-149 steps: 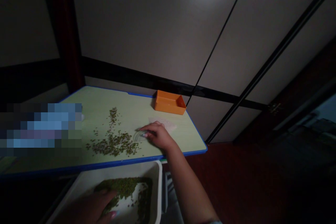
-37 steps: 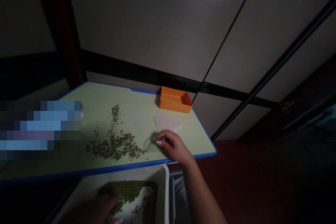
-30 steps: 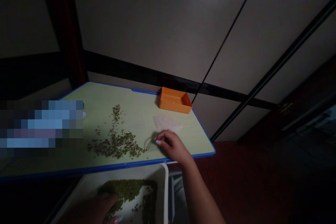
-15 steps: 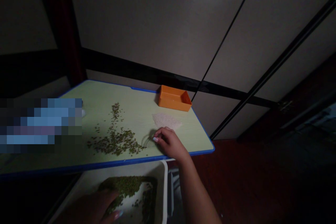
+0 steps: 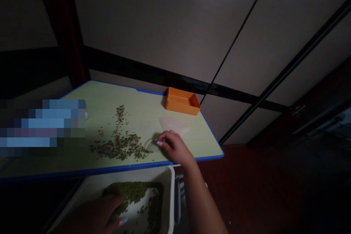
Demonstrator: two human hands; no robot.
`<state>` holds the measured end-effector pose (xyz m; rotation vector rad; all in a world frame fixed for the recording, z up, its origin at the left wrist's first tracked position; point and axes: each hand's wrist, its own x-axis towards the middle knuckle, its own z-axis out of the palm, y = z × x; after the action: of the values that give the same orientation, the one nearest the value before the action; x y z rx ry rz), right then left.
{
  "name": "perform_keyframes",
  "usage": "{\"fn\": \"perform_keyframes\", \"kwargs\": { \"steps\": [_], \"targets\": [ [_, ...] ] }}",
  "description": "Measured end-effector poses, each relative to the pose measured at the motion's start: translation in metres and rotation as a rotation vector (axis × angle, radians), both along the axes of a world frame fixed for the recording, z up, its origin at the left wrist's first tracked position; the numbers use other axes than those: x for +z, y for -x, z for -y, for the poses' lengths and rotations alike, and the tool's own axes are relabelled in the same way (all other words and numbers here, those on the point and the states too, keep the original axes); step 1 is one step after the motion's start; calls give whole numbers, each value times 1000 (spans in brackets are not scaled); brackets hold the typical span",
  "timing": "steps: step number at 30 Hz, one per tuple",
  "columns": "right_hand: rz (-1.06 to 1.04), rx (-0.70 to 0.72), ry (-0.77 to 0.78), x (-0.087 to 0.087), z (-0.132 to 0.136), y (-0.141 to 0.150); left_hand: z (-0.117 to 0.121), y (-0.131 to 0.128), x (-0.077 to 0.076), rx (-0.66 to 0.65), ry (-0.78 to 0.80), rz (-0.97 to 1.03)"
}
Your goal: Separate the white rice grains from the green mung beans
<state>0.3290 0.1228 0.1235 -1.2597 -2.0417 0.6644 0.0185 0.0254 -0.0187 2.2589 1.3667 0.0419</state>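
My left hand is low inside a white bin, over green grain-like pieces. Its thumb and fingers are apart, and no held thing shows between them. On the pale green tabletop, my right hand is closed in a pinch. A thin, curved, wire-like thing sticks out to the left of its fingertips, too faint to name. That thing reaches the right edge of a scattered patch of green and brown pieces. Just beyond the right hand lies a small heap of whitish grains.
An orange open box stands at the table's back right corner. A blue rim edges the table. Pale panels rise behind it. A blurred-out blue patch covers the left side. The floor is dark red.
My right hand has shifted slightly left, with the thin curved thing in it. My left hand stays in the bin, almost unmoved. The view has tilted a little.
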Motion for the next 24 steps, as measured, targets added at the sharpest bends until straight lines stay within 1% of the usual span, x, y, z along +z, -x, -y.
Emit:
{"fn": "perform_keyframes", "kwargs": {
  "steps": [4,10,17,20,24],
  "targets": [
    [-11,-8,0,-2,1,-2,1,2,-5,19,-24,20],
    [29,-76,-13,-3,1,0,-1,2,-7,9,-21,22],
    [37,-88,-10,-1,2,0,-1,8,-20,34,-26,30],
    [55,-109,-14,0,3,0,0,7,-17,31,-21,7],
    [97,-128,-8,3,5,2,0,2,-8,17,-22,-16]
  ]
}}
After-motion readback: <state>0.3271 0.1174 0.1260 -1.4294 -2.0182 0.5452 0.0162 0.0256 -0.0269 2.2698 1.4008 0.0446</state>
